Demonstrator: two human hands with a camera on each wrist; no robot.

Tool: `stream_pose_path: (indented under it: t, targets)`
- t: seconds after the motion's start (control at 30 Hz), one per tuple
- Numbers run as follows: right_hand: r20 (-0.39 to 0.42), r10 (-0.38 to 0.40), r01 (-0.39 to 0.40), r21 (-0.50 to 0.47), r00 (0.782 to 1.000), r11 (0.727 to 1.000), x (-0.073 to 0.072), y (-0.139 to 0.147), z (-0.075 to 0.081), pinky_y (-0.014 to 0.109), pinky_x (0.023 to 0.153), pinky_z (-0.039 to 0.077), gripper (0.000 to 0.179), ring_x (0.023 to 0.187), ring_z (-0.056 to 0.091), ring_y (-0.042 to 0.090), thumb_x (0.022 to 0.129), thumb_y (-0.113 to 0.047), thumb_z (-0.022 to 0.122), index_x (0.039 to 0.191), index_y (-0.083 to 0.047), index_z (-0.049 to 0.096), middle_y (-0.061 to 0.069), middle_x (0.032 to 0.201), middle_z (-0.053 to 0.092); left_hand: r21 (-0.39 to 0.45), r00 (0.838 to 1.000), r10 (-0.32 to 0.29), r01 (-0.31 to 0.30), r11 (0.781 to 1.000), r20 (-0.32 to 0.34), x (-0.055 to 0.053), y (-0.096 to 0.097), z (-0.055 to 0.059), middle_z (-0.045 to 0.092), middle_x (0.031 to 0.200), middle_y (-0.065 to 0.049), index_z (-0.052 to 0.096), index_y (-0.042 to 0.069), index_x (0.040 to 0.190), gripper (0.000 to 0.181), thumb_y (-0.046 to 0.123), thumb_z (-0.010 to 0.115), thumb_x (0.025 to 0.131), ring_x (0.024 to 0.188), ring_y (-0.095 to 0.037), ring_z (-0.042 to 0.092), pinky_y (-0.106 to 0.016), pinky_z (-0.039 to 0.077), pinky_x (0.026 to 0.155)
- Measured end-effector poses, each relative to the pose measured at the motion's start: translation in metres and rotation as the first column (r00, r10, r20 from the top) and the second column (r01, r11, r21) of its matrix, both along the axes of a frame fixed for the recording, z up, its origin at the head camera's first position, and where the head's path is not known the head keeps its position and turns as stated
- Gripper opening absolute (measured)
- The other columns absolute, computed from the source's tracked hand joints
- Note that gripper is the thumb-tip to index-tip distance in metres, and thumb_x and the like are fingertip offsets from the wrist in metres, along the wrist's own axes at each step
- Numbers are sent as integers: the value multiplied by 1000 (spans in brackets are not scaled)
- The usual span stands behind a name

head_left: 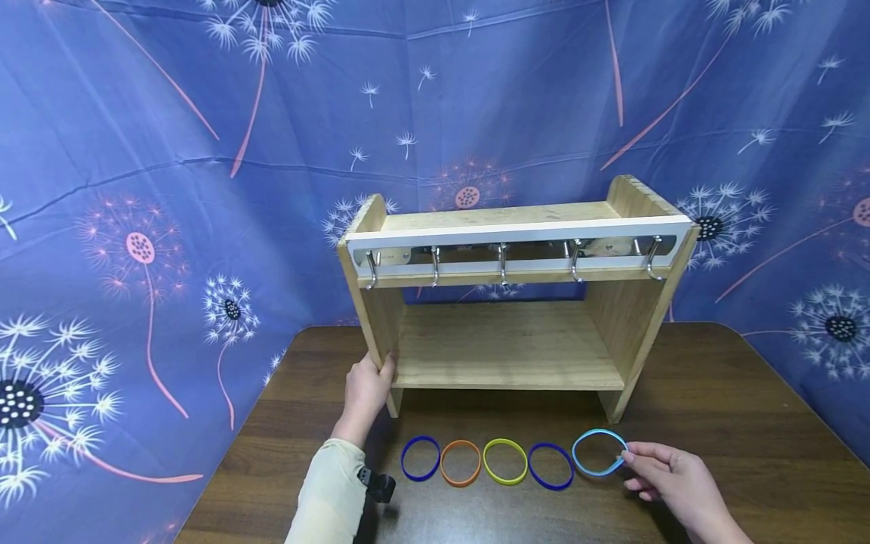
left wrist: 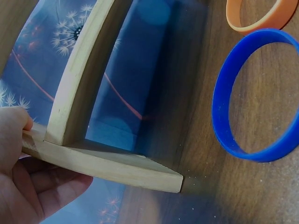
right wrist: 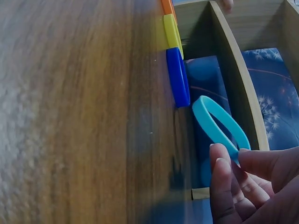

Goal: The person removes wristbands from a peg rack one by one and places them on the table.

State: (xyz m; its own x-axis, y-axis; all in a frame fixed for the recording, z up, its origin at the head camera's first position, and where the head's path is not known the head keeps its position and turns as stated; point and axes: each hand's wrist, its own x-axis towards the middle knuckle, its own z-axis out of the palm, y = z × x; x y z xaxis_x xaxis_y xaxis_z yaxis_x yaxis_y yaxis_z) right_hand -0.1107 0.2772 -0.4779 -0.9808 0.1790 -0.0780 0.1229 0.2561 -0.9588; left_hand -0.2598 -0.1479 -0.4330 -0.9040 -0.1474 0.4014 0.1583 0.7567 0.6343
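Note:
My right hand pinches a light blue wristband by its right edge, between thumb and fingers. The right wrist view shows that turquoise band raised off the wooden tabletop. My left hand grips the left side panel of a small wooden shelf, thumb on the inner side and fingers outside. Left of the held band lie a dark blue wristband, a yellow wristband, an orange wristband and another blue wristband, in a row in front of the shelf.
Across the shelf's upper front runs a white rail with several metal hooks, such as the middle hook, all bare. The shelf stands on a dark brown table. A blue dandelion-print cloth hangs behind it.

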Motion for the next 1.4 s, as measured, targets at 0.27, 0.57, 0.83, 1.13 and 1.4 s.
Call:
stream_pose_path:
  t: [0.27,0.57,0.83,1.13,1.4]
  targets:
    - [110,81,-85,32,991,996,0,6,-2,31,57,54,38,64,68,18,94,-10,62,118,19,55,5,87,72,4,1000,-4,4,1000,-1,-1,0,0,62,64,-12,59,9,78,28,30,60,95,60,-32,61,-48,47,55]
    - [144,166,-190,174,976,966,2,9,-3,31,54,52,38,59,66,17,94,-14,62,116,17,58,10,84,72,-1,1000,3,-3,1000,-1,-1,0,-1,64,66,-15,59,9,78,28,30,59,95,61,-35,62,-49,47,55]
    - [162,85,-132,307,983,942,1,6,-2,30,52,51,31,55,63,17,90,-17,67,109,7,67,4,75,70,5,1000,12,-12,1000,6,-2,1,-3,63,64,-12,58,10,77,28,31,60,94,60,-34,61,-48,47,56]
    - [136,62,-112,404,989,908,2,8,1,27,50,49,23,53,62,14,90,-21,70,103,-2,72,1,72,70,1,1000,7,-7,1000,13,-2,1,0,64,66,-14,59,9,79,29,32,59,95,61,-35,62,-48,47,56]
    - [126,38,-88,422,991,902,2,9,7,26,53,50,25,57,64,12,92,-24,67,105,-3,72,2,85,74,5,1000,12,-12,1000,10,-1,1,0,65,69,-16,60,9,79,28,32,59,95,63,-36,63,-49,47,56]
